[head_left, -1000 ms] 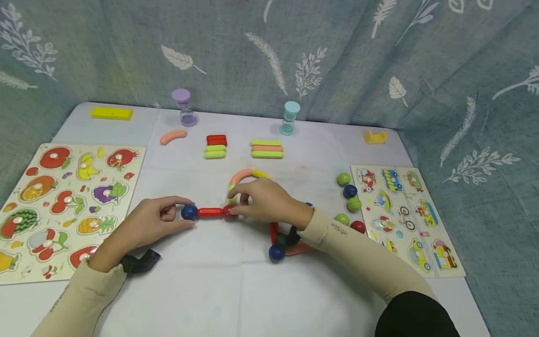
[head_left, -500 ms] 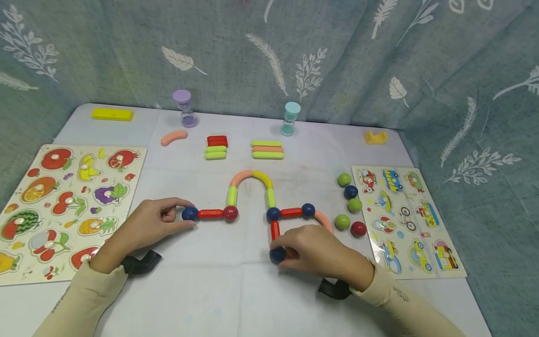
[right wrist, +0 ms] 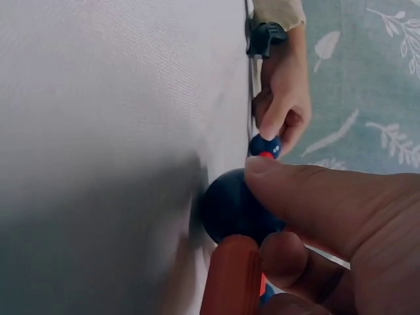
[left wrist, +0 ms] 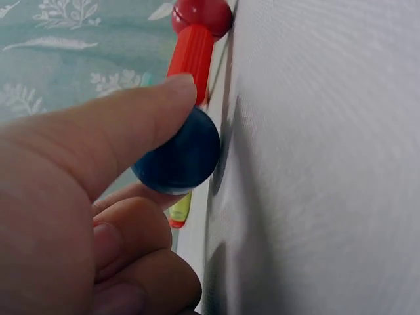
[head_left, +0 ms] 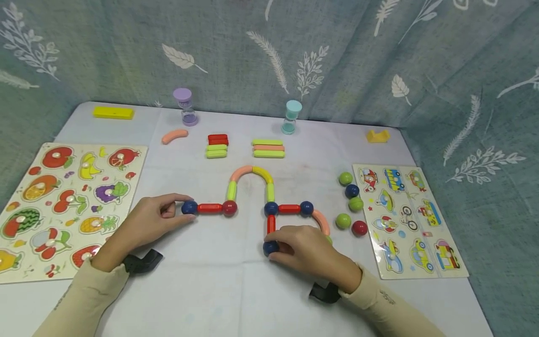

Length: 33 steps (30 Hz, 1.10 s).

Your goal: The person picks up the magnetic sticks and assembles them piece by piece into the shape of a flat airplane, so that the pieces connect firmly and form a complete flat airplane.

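In the head view my left hand [head_left: 153,217] pinches a blue ball [head_left: 189,207] between thumb and index finger. From that ball a red rod [head_left: 209,208] runs to a red ball [head_left: 229,208]. Green rods, a salmon curved rod [head_left: 241,173] and a yellow curved rod [head_left: 263,173] form an arch across to another blue ball [head_left: 271,208]. A loop hangs off this ball, with a red rod [head_left: 289,208] on top and a salmon curve [head_left: 322,221] at right. My right hand [head_left: 313,248] pinches the loop's lower-left blue ball [head_left: 269,248]; an orange rod [right wrist: 231,279] joins it.
Loose green, blue and red balls [head_left: 360,228] lie right of the loop. Short rods [head_left: 216,147] and longer rods [head_left: 268,148] sit behind the arch. A fruit puzzle board [head_left: 141,161] and a vehicle board [head_left: 381,269] flank the work. Two hourglasses [head_left: 288,117] stand at the back.
My right hand has moved from the red ball at the arch's left foot down to the loop's lower-left blue ball and pinches it. My left hand has stayed on its blue ball.
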### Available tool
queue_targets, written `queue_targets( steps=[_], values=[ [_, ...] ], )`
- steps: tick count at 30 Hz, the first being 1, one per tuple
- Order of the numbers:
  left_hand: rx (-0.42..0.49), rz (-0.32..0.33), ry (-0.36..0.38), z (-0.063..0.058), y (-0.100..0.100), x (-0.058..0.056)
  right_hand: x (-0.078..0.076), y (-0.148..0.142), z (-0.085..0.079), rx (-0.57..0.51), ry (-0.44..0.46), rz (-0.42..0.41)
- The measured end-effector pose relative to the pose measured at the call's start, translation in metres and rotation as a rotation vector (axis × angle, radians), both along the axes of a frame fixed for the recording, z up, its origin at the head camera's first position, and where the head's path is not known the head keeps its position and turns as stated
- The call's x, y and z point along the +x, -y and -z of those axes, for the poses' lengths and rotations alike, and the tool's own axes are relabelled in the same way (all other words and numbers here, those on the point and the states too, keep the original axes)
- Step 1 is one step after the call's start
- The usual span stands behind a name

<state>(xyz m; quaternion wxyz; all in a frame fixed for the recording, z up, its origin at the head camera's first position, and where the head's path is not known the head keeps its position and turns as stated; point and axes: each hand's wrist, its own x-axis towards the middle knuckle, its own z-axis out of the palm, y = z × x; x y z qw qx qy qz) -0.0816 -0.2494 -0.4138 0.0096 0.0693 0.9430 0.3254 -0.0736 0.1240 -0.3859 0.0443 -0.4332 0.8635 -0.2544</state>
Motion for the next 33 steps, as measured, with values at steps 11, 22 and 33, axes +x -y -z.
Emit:
queue_targets(
  steps=[11, 22, 33],
  values=[
    [0.026, -0.023, -0.002, 0.001, -0.003, 0.001, 0.004, 0.004, 0.004, -0.027, -0.018, 0.000],
    [0.017, -0.041, 0.009, -0.002, -0.003, -0.001, -0.028, 0.037, -0.021, 0.012, -0.005, 0.052],
    [-0.008, 0.010, 0.024, -0.003, 0.001, -0.001, -0.058, 0.091, -0.005, -0.031, -0.050, 0.181]
  ],
)
